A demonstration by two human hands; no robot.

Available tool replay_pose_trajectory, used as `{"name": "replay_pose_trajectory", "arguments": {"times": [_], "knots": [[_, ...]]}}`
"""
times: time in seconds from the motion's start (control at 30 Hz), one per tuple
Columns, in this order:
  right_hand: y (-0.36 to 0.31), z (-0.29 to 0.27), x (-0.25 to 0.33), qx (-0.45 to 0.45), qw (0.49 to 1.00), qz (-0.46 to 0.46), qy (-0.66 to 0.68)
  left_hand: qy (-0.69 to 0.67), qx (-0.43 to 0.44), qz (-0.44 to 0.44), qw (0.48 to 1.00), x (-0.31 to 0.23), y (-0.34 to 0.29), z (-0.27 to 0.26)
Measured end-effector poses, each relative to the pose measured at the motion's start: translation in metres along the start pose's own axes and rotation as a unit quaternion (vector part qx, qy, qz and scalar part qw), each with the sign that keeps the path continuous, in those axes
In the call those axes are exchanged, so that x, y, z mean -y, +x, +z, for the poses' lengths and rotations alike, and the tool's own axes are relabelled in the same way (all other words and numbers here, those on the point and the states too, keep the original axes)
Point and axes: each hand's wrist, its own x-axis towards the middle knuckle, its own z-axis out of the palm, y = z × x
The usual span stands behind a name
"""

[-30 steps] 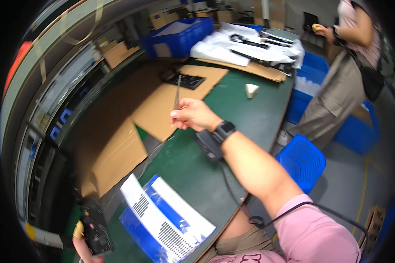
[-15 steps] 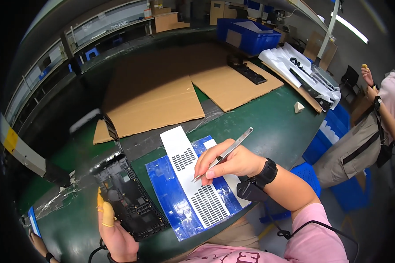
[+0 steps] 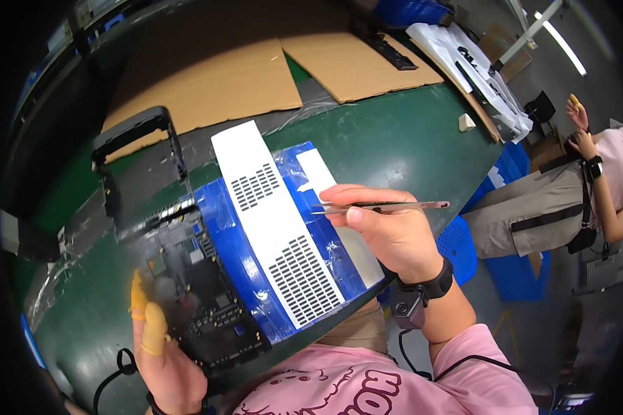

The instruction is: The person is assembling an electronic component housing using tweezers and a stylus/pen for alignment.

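A black plastic housing (image 3: 218,301) with a hoop-like frame at its far end is held at its left side by my left hand (image 3: 167,360). Yellow covers sit on two of that hand's fingertips. In my right hand (image 3: 398,238), metal tweezers (image 3: 412,205) are pinched nearly level, tips pointing left. Whether anything sits between the tips is too small to tell. Below and left of them lies a white sheet (image 3: 266,221) with two groups of small black rectangular pads. It rests on a blue board (image 3: 218,207) wrapped in clear film, beside a small white strip (image 3: 316,169).
Flat brown cardboard (image 3: 208,83) covers the far part of the green table (image 3: 387,131), with a black plastic part (image 3: 394,55) on it. White wrapping (image 3: 443,52) with black parts lies far right. A small white block (image 3: 466,122) is near the right edge, beyond which another person (image 3: 547,207) stands.
My right hand has lifted the tweezers off the white sheet and moved right, turning them level. The head view has shifted, and the housing now sits close against the blue board in the picture.
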Motion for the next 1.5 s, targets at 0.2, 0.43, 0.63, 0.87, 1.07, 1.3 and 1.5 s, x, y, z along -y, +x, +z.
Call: {"name": "replay_pose_trajectory", "arguments": {"times": [0.2, 0.43, 0.63, 0.87, 1.07, 1.3, 1.5], "knots": [[-0.005, 0.001, -0.001, 0.001, 0.992, 0.083, -0.091, -0.029, 0.063, -0.084, 0.994, 0.014, 0.005, 0.005], [0.013, 0.003, -0.011, -0.059, 0.989, 0.072, -0.113, -0.035, 0.057, -0.067, 0.996, 0.013, 0.003, 0.008], [0.012, -0.007, -0.02, -0.058, 0.99, 0.056, -0.115, -0.045, 0.052, -0.075, 0.995, 0.015, 0.009, 0.002], [0.013, -0.005, -0.022, -0.05, 0.989, 0.058, -0.124, -0.07, 0.031, -0.094, 0.993, 0.015, 0.01, 0.002], [0.014, -0.004, -0.023, -0.06, 0.988, 0.07, -0.127, -0.062, 0.029, -0.086, 0.994, 0.017, 0.01, 0.002], [0.014, -0.011, -0.021, -0.037, 0.995, 0.075, -0.059, -0.083, 0.037, -0.076, 0.993, 0.013, 0.009, 0.005], [-0.016, 0.043, -0.011, 0.075, 0.997, 0.008, -0.02, -0.131, 0.064, -0.106, 0.984, 0.015, 0.006, 0.002]]}}
